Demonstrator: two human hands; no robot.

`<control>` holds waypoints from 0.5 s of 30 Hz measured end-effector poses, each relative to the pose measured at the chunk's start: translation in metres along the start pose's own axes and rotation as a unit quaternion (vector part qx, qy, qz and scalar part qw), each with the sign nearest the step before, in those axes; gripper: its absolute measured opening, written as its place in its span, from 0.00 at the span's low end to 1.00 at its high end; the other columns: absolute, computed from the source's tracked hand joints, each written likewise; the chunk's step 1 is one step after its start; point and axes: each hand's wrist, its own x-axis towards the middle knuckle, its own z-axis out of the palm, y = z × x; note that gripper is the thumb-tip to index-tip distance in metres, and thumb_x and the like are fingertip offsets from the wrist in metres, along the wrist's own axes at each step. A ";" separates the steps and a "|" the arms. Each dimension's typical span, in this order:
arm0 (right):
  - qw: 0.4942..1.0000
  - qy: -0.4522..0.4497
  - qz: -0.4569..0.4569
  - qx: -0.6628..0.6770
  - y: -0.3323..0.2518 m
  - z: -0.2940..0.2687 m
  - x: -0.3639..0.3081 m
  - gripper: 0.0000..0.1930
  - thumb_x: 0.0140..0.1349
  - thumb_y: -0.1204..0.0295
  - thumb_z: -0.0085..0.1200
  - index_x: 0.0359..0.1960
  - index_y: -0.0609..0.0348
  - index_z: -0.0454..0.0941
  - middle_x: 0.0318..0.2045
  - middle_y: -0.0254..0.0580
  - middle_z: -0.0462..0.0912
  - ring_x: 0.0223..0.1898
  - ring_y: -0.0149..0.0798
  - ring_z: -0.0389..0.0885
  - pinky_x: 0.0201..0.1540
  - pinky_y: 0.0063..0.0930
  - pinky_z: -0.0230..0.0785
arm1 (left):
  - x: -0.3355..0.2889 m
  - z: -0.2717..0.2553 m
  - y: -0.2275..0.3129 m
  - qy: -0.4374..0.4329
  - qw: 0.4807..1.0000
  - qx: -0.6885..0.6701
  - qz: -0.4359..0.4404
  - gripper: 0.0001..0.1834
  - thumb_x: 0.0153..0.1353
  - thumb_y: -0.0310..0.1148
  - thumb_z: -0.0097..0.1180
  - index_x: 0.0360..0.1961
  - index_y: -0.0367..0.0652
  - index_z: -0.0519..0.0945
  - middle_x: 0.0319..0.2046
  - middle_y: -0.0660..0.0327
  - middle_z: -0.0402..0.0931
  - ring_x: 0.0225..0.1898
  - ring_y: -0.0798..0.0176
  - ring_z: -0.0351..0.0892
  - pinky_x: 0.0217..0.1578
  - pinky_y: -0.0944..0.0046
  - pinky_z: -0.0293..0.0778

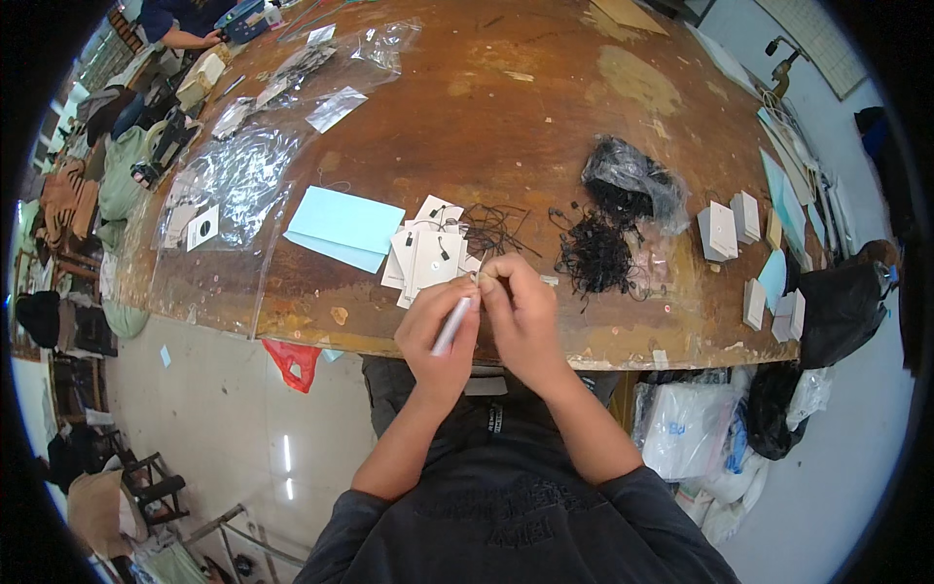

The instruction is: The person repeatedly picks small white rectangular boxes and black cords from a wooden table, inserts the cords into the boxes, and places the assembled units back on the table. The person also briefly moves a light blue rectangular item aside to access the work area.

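Observation:
My left hand (435, 321) is closed around a narrow, pale white piece (450, 326), perhaps a thin stack of tags seen edge-on; its exact kind is unclear. Against its fingertips, my right hand (520, 313) pinches at the piece's upper end, and whatever lies between those fingers is too small to name. Just beyond both hands is a loose pile of white hang tags (428, 255), some with black strings and small black fasteners. Thin black strings (496, 226) spread out to the right of that pile. A folded light blue sheet (345, 227) touches its left side.
A tangled heap of black strings (595, 255) lies right of my hands, below a clear bag (637, 185) of more. Stacks of white cards (718, 232) stand at the right edge. Clear plastic bags (233, 185) cover the left side. Another person's hand (209, 40) shows far left.

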 end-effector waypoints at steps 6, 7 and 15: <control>0.907 -0.003 0.238 0.346 -0.001 -0.021 -0.001 0.03 0.62 0.76 0.56 0.31 0.62 0.77 0.26 0.29 0.77 0.28 0.20 0.69 0.29 0.16 0.61 | 0.025 -0.011 -0.011 -0.064 0.916 0.213 0.335 0.17 0.38 0.29 0.63 0.35 0.51 0.85 0.35 0.66 0.75 0.36 0.61 0.76 0.31 0.65 0.76; 0.940 -0.003 0.208 0.272 0.003 -0.023 -0.001 0.04 0.62 0.76 0.57 0.29 0.62 0.77 0.25 0.29 0.77 0.27 0.20 0.70 0.29 0.16 0.61 | 0.024 -0.010 -0.010 -0.078 0.905 0.206 0.364 0.17 0.38 0.29 0.63 0.35 0.51 0.85 0.36 0.66 0.75 0.36 0.61 0.76 0.31 0.65 0.76; 0.977 0.120 0.173 0.015 0.013 -0.073 0.003 0.08 0.64 0.73 0.55 0.28 0.64 0.78 0.24 0.35 0.78 0.26 0.25 0.72 0.31 0.21 0.65 | 0.028 0.001 -0.002 -0.095 0.991 0.020 0.091 0.09 0.49 0.21 0.64 0.34 0.36 0.80 0.37 0.57 0.80 0.36 0.55 0.80 0.37 0.63 0.76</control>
